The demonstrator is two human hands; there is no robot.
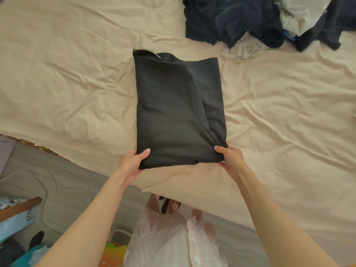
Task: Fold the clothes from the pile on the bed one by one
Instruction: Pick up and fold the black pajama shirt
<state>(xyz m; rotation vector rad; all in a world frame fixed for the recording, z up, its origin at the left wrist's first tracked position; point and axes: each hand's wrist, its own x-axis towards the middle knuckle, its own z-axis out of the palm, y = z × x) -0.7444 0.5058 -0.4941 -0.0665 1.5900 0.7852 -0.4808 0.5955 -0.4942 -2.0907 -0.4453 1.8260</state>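
1. I'm standing at the edge of the bed (77, 78), looking down over its wrinkled cream sheet.
2. The black garment (179, 110) lies flat in the middle of the sheet, folded into a long rectangle that runs away from me.
3. My left hand (133, 164) grips the near left corner: thumb on top of the cloth, fingers tucked underneath it.
4. My right hand (230, 158) pinches the near right corner, thumb laid over the fabric, fingers curled below the edge.
5. That near edge is lifted just off the sheet between my two hands; the far end rests on the bed.
6. A diagonal crease runs down the right side of the garment toward my right thumb.
7. At the far left corner a bit of a lighter trim peeks out; I can't tell what it is.
8. The pile of clothes (260, 20) sits at the far right of the bed, well apart from the garment: dark navy pieces, something pale on top, a lacy light piece (242, 50) at its near edge.
9. Down left, grey floor (63, 182) with a thin white cable (44, 187) looping across it.
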